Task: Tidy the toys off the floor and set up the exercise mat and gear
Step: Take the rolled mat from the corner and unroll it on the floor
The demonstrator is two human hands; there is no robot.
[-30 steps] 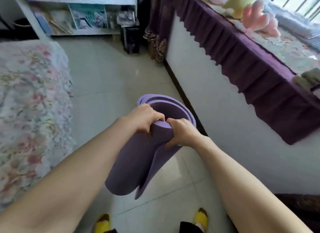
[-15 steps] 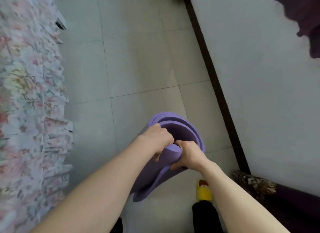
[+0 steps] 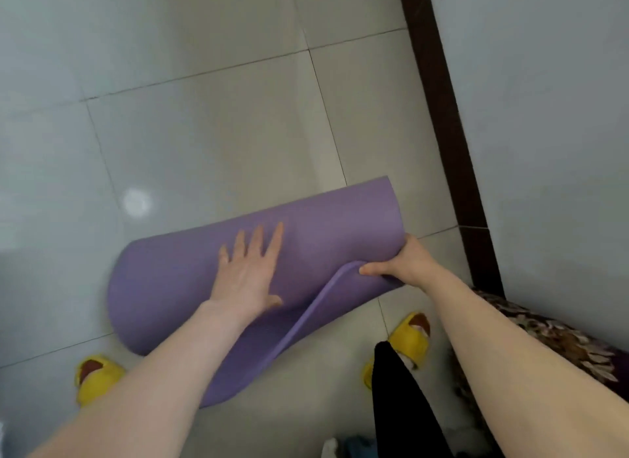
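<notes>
A purple exercise mat (image 3: pixel 177 280), still rolled, lies across the tiled floor in front of my feet. Its loose end curls out toward me at the lower middle. My left hand (image 3: pixel 250 272) rests flat on top of the roll with the fingers spread. My right hand (image 3: pixel 405 261) pinches the mat's edge at the right end of the roll, thumb under the flap.
Pale floor tiles (image 3: pixel 211 127) stretch away ahead and to the left. A white wall with a dark baseboard (image 3: pixel 442 117) runs along the right. My yellow slippers (image 3: pixel 410 340) stand just behind the mat. A patterned dark cloth (image 3: pixel 558 341) hangs at the lower right.
The mat went from being held upright in both hands to lying sideways on the floor. My left hand let go and spread flat on it. The view tilted further down.
</notes>
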